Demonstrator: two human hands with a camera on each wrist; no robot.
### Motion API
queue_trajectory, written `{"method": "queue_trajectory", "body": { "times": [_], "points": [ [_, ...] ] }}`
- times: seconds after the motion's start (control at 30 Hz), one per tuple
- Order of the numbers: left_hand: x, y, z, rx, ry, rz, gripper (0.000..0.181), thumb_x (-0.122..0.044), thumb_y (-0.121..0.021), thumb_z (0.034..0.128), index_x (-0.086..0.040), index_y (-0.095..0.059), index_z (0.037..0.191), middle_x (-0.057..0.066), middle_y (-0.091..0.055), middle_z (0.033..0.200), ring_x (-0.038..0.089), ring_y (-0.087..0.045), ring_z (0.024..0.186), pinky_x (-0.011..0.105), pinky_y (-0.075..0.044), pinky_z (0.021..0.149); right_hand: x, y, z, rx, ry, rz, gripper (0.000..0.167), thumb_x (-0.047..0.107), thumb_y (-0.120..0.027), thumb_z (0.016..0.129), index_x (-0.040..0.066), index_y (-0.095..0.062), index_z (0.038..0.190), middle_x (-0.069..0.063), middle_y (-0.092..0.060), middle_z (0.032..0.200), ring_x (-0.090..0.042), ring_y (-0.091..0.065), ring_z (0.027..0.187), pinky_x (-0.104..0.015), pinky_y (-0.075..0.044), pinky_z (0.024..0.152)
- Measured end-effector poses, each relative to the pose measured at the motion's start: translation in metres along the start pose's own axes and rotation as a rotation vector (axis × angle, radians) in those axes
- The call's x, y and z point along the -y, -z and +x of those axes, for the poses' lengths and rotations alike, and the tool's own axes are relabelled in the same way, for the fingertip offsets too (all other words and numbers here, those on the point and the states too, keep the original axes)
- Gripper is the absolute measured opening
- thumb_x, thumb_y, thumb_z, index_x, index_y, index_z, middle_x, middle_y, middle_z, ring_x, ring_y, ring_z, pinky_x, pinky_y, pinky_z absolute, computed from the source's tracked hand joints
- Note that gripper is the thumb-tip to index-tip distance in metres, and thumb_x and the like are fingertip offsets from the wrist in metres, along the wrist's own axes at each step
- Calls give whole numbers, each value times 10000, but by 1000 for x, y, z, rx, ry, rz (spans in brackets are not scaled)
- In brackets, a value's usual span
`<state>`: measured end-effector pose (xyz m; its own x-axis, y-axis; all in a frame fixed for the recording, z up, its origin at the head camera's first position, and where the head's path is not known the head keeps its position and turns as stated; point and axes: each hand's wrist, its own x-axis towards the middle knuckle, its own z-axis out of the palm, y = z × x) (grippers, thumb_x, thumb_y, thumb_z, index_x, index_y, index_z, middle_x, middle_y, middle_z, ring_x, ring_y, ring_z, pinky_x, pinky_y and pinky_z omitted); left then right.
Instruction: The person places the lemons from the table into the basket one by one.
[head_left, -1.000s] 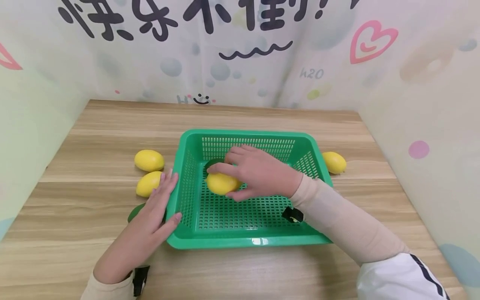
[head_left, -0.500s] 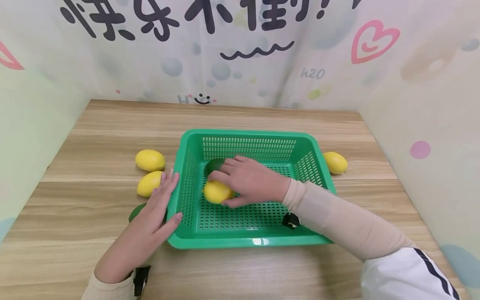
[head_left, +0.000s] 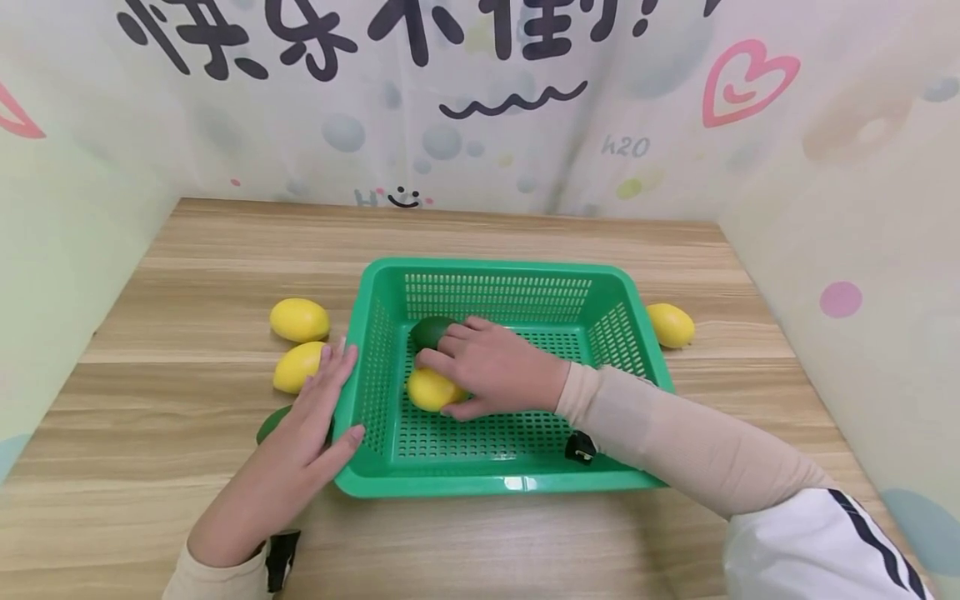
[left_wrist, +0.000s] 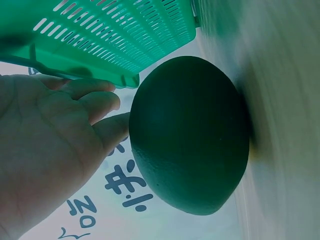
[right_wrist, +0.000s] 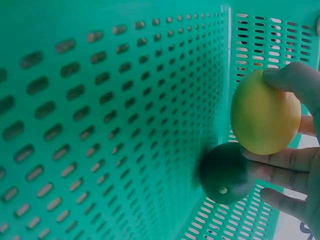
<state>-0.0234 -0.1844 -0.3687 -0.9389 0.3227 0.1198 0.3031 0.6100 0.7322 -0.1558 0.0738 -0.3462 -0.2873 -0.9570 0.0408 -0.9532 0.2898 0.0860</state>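
My right hand [head_left: 498,367] holds a yellow lemon [head_left: 433,390] inside the green plastic basket [head_left: 495,485], low over its slotted floor. In the right wrist view, thumb and fingers pinch the lemon [right_wrist: 265,112], which looks slightly off the floor. Beside it in the basket lies a dark green avocado [head_left: 429,332], partly behind the fingers. With straight fingers, my left hand [head_left: 311,433] rests against the basket's left rim. A second avocado [left_wrist: 190,135] sits on the table beneath that hand, mostly hidden by it in the head view.
Left of the basket two lemons lie on the wooden table [head_left: 180,375]: a far lemon [head_left: 299,320] and a near lemon [head_left: 297,367], partly covered by left fingertips. Another lemon [head_left: 670,325] lies against the basket's right side. A printed wall sheet [head_left: 480,150] stands behind.
My right hand has lowered the lemon toward the basket floor, moving slightly nearer to me, and more of the avocado in the basket shows. The left hand has stayed at the rim.
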Motion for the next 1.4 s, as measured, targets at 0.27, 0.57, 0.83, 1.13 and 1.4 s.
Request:
{"method": "queue_trajectory", "body": {
  "times": [0.27, 0.57, 0.83, 1.13, 1.4],
  "points": [
    [-1, 1, 0, -12, -17, 10, 779, -163, -542, 1064, -163, -55, 1672, 115, -48, 1722, 306, 44, 1582, 487, -59, 1263, 1, -3, 2, 4, -23, 35, 531, 490, -759, 873, 161, -612, 1263, 31, -695, 999, -169, -619, 960, -351, -480, 864],
    [-2, 1, 0, -3, 3, 8, 780, -173, -539, 1065, -174, -51, 1673, 112, -43, 1722, 318, 44, 1581, 557, -75, 1249, 2, -8, 3, 53, -36, 91, 520, 487, -759, 896, 141, -591, 1245, 19, -665, 938, -133, -623, 795, -308, -531, 726],
    [-1, 1, 0, 0, 7, 6, 780, -177, -544, 1064, -178, -57, 1674, 104, -35, 1724, 350, 27, 1579, 591, -104, 1235, 0, -12, 3, 94, -59, 101, 550, 498, -749, 915, 121, -582, 1280, -10, -665, 918, -95, -584, 620, -271, -521, 556],
    [-1, 3, -1, 4, 12, -9, 789, -179, -547, 1063, -191, -48, 1674, 104, -3, 1725, 351, 34, 1579, 664, -156, 1193, -4, -8, 0, 150, -71, 117, 585, 514, -749, 904, 166, -541, 1326, 73, -577, 701, -79, -529, 554, -262, -456, 488],
    [-1, 1, -1, 1, 8, -8, 783, -170, -546, 1062, -187, -58, 1674, 116, -16, 1723, 370, 29, 1576, 644, -126, 1210, -4, -5, -4, 180, -45, 126, 643, 418, -769, 884, 186, -504, 1423, 89, -564, 680, -67, -523, 544, -245, -435, 479]
  ]
}}
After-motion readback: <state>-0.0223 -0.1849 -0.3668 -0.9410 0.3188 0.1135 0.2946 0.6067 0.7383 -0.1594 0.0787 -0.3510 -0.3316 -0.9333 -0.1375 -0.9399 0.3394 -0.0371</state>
